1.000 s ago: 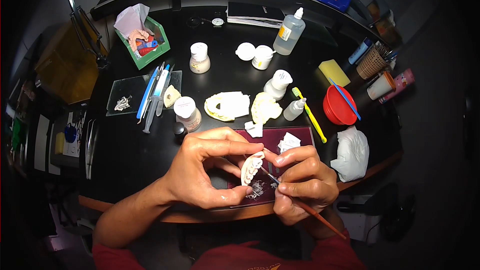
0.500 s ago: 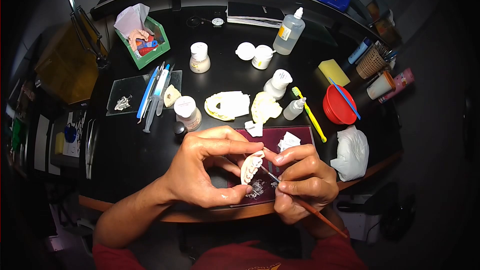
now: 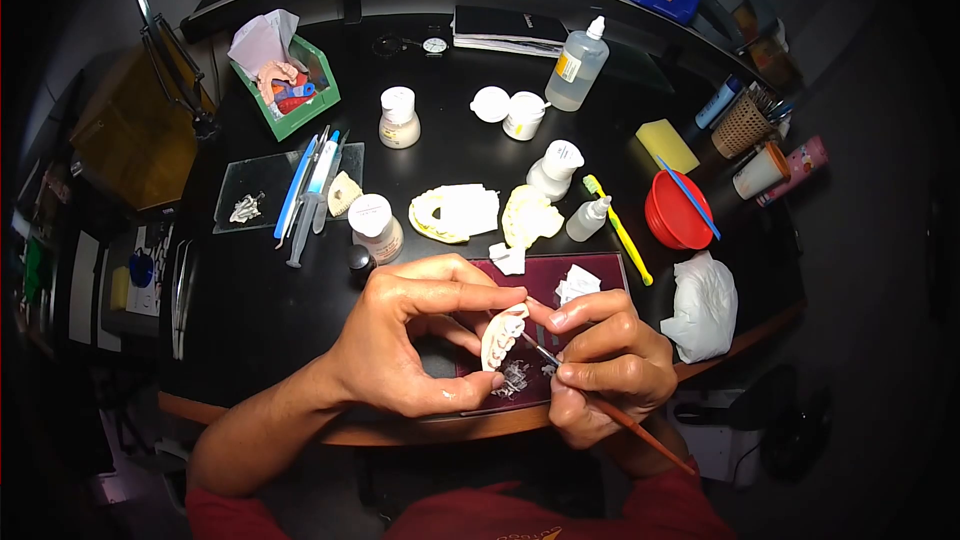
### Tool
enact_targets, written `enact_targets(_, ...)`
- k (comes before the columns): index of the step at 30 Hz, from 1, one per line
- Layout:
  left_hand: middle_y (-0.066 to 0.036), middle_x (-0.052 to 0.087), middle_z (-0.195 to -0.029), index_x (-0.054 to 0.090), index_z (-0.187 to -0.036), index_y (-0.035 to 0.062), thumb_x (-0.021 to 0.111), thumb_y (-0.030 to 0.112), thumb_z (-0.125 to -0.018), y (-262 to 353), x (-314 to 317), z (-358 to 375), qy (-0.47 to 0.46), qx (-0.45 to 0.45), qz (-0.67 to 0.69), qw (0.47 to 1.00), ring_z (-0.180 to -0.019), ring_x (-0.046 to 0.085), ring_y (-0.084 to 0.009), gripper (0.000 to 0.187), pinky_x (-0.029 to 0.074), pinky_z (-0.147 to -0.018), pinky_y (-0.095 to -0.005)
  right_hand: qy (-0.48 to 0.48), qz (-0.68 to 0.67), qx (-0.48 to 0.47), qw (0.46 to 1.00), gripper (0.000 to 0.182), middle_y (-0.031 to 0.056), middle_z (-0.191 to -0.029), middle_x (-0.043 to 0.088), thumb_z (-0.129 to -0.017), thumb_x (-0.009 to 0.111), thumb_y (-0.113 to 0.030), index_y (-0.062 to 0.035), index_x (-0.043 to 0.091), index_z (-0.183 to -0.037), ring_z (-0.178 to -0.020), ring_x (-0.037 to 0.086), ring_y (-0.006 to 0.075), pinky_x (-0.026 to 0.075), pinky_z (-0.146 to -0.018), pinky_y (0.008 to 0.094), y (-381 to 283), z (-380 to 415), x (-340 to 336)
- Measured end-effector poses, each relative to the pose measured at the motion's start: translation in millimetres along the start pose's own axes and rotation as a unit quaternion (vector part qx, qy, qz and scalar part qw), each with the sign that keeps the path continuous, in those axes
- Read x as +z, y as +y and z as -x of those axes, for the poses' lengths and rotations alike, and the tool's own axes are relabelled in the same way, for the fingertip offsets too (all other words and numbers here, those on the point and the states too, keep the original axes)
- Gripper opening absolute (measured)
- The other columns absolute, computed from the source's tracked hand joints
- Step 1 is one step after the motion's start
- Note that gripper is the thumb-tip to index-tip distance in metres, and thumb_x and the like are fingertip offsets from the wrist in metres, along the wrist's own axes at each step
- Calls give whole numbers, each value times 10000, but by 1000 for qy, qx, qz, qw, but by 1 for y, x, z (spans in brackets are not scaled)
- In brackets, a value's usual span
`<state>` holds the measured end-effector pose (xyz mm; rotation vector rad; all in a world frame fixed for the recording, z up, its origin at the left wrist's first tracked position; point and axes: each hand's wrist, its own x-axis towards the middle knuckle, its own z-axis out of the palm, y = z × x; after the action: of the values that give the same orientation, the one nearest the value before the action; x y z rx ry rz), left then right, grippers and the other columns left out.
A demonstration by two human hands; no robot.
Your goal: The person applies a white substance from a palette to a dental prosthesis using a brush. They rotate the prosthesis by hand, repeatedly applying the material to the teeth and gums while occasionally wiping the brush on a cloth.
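A small pale dental model [image 3: 502,338] with a row of teeth is held between the thumb and fingers of my left hand [image 3: 420,335]. My right hand [image 3: 615,365] pinches a thin brush [image 3: 620,418] with a reddish-brown handle, its tip close beside the teeth. One right fingertip is at the model's upper end. Below both hands lies a dark red tray [image 3: 600,265], with whitish scraps [image 3: 512,378] on it near the model and a crumpled white paper [image 3: 577,285] further right.
Yellowish casts [image 3: 455,212], a capped jar [image 3: 376,227], a dropper bottle [image 3: 588,218] and a yellow-green toothbrush [image 3: 620,230] stand or lie beyond the hands. To the right are a red bowl [image 3: 675,212] and white tissue [image 3: 702,308]. A glass plate [image 3: 232,210] and syringes [image 3: 310,195] lie left.
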<state>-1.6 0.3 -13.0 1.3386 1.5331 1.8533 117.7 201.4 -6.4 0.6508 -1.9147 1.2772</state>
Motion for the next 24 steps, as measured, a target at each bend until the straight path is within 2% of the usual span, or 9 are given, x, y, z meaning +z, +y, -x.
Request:
enact_targets(7,-162,664,-1164,686,-1317,-30,867,8,-739,0,0,0,4,1,1,1000,-1005,719,-186,607,665,-830,-288,-6,2,5,1000,224,104,-814,632,-673,702,100,-15,667,-863,-957,704,351,639,-875,497,-2,-1,0)
enact_targets(10,-177,656,-1165,677,-1299,-71,826,-59,-694,4,0,-1,-1,-11,-1,1000,-1091,709,-240,624,668,-864,-304,-5,2,2,1000,216,102,-815,634,-680,713,93,-14,668,-862,-962,706,348,638,-867,492,-1,-1,0)
enact_targets(13,-154,667,-1143,686,-1317,-30,869,16,-740,1,0,0,4,-3,-3,1000,-979,722,-175,608,663,-825,-279,-1,-4,3,1000,207,99,-817,635,-687,723,83,-15,669,-861,-966,707,347,636,-850,483,1,1,1)
enact_targets(16,-152,666,-1136,686,-1317,-30,871,19,-739,1,0,0,5,-2,-12,1000,-973,722,-172,609,662,-824,-277,-7,-9,3,1000,200,98,-817,636,-694,727,74,-15,672,-864,-965,709,346,633,-835,476,1,1,0)
enact_targets(19,-172,660,-1161,676,-1307,-64,827,-57,-691,3,0,0,-1,-19,-5,1000,-1079,708,-230,635,669,-858,-303,-8,-3,1,1000,197,98,-816,635,-698,729,68,-15,675,-869,-962,710,348,633,-832,475,1,0,0)
enact_targets(24,-172,660,-1162,677,-1309,-62,828,-55,-690,3,-1,0,-2,-18,-8,1000,-1079,707,-230,637,670,-858,-304,-2,-5,-3,1000,200,98,-814,635,-696,727,66,-14,677,-872,-964,711,350,634,-833,476,2,0,1)
